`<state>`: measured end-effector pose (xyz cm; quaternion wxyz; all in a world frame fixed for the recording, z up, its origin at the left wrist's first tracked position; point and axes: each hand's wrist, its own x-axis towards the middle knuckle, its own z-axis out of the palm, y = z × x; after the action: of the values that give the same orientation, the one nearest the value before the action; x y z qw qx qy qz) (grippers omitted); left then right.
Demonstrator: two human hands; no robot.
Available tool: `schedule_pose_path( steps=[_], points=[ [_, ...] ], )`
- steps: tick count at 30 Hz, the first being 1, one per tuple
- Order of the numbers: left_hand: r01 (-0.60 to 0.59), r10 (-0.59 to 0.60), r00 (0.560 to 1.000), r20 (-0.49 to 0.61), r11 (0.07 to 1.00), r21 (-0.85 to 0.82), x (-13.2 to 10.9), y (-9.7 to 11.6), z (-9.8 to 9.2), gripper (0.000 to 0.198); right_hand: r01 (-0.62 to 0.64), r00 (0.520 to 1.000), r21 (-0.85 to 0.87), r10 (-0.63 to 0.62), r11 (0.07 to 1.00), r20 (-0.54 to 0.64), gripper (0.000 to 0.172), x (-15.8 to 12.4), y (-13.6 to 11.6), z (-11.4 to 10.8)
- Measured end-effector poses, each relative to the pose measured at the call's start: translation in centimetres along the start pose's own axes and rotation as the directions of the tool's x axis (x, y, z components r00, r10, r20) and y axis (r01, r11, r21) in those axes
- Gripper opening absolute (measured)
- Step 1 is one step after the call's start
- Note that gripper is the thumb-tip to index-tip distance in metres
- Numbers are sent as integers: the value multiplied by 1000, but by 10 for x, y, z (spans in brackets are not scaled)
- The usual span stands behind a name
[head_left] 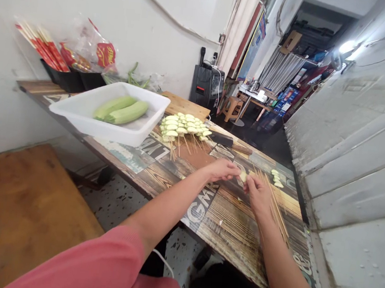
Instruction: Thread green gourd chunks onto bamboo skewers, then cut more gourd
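A pale zucchini slice (pixel 243 176) is held up over the table between my two hands. My left hand (pixel 223 170) pinches its left edge with the fingertips. On the other side, my right hand (pixel 256 193) has its thumb and fingers closed at the slice's edge; whether a skewer is also in that hand I cannot tell. Loose wooden skewers (pixel 277 210) lie beside and under my right wrist. Beyond them sits a short row of zucchini slices (pixel 277 178). A pile of skewered zucchini slices (pixel 184 126) rests farther back on the left.
A knife (pixel 225 140) with a wooden handle lies behind my hands. The white tub (pixel 135 134) on the left holds two whole zucchini (pixel 127 111). Black containers (pixel 70 81) with red-wrapped chopsticks stand against the wall. A black speaker (pixel 207 88) is past the table (pixel 171 178).
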<state>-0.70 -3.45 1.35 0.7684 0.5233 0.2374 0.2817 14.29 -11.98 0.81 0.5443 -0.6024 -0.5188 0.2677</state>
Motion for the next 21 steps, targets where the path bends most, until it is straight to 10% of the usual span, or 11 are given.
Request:
schedule_pose_path(
  steps=[15, 21],
  points=[
    [195, -179, 978, 104, 966, -171, 1, 0, 1, 10, -132, 991, 326, 118, 936, 63, 34, -6, 13, 18],
    [100, -107, 994, -39, 984, -149, -28, 50, -9, 13, -151, 985, 333, 115, 931, 125, 33, -6, -14, 25]
  ],
)
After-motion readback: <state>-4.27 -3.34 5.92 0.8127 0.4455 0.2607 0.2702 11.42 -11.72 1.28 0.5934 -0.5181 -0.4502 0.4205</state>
